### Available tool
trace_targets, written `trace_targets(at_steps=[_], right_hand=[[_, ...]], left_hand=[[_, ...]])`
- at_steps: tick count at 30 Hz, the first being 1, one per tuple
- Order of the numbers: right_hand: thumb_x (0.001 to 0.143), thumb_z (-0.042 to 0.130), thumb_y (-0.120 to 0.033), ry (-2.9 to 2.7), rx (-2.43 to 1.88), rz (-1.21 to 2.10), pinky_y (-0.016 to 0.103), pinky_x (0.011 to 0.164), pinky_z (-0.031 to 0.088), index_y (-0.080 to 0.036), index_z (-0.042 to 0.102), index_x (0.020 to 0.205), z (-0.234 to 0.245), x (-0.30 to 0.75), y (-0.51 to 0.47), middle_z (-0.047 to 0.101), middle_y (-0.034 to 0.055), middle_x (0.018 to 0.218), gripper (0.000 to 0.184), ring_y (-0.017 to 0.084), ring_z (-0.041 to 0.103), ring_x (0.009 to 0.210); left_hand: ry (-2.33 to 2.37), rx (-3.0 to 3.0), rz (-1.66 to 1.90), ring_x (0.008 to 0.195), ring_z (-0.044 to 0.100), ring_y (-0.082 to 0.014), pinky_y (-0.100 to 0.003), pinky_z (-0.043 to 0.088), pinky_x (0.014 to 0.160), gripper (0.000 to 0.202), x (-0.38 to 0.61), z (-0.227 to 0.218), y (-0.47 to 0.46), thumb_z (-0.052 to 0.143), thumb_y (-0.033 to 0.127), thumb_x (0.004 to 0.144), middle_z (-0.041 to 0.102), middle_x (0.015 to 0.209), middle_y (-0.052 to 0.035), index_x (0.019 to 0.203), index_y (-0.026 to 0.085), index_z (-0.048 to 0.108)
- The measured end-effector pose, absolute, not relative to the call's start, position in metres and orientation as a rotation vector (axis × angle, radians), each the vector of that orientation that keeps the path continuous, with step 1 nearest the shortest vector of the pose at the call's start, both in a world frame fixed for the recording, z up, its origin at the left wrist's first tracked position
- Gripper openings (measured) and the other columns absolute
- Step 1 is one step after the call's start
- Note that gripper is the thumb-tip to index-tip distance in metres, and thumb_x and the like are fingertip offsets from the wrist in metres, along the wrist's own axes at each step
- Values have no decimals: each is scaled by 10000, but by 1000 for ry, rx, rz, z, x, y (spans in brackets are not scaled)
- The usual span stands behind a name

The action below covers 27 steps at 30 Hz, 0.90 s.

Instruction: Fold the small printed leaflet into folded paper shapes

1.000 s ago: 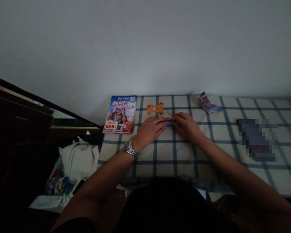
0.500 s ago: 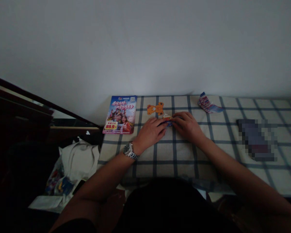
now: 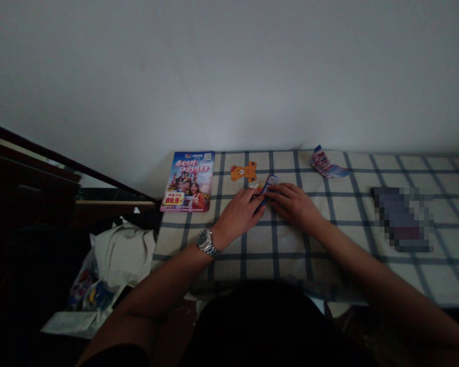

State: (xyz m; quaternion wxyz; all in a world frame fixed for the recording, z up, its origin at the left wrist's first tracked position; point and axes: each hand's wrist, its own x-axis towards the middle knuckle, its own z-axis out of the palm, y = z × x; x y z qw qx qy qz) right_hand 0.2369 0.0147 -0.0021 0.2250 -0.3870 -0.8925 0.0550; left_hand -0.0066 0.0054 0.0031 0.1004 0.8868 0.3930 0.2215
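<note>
A folded flyer (image 3: 271, 181), narrow and blue with a QR code at its upper end, slants between my two hands over the checked cloth. My left hand (image 3: 240, 213), with a metal watch on its wrist, grips the flyer's lower left side, its fingers curled and partly covering it. From the right, my right hand (image 3: 296, 206) closes its fingertips on the paper's edge. Just beyond my left hand, an orange bear figure (image 3: 244, 172) shows on the cloth. Left of the bear lie flat flyers (image 3: 189, 181) with the price 89.9.
A crumpled, torn-looking flyer piece (image 3: 327, 164) rests near the wall at the right. Farther right is a dark, pixelated item (image 3: 403, 219). The checked cloth (image 3: 352, 239) covers the surface up to the wall. White bags (image 3: 124, 252) stand below its left edge.
The folded flyer has turned from lying nearly flat between the fingertips to an upright slant, showing its QR code. My right hand has shifted slightly towards me.
</note>
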Motion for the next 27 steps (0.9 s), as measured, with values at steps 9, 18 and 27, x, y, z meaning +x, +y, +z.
trace_targets(at_steps=[9,18,27], right_hand=[[1054,599,-286,-2422,-1013,222,537,1114,572,-234,707,1341,-6,245,19,715,125,1385,311,314,653,1330],[1052,617,-297,-2384,-1016,179,537,1070,601,-260,751,1281,-15,248,18,727,110,1381,268,321,665,1331],[1047,637,-301,-2358,-1022,204,525,1075,604,-257,781,1222,-14,246,17,746,103,1372,232,310,675,1334]], left_hand=[[952,2712,627,1115,648,-241,-437,581,1007,330,-16,8,9,558,398,1097,732,1238,-74,1302,198,722],[882,2700,658,1147,691,-224,-432,577,1015,271,-23,6,14,551,351,1098,729,1289,-69,1250,207,723],[1000,2699,634,1233,637,-264,-478,559,1099,361,-23,2,16,601,370,1072,676,1352,-102,1368,174,663]])
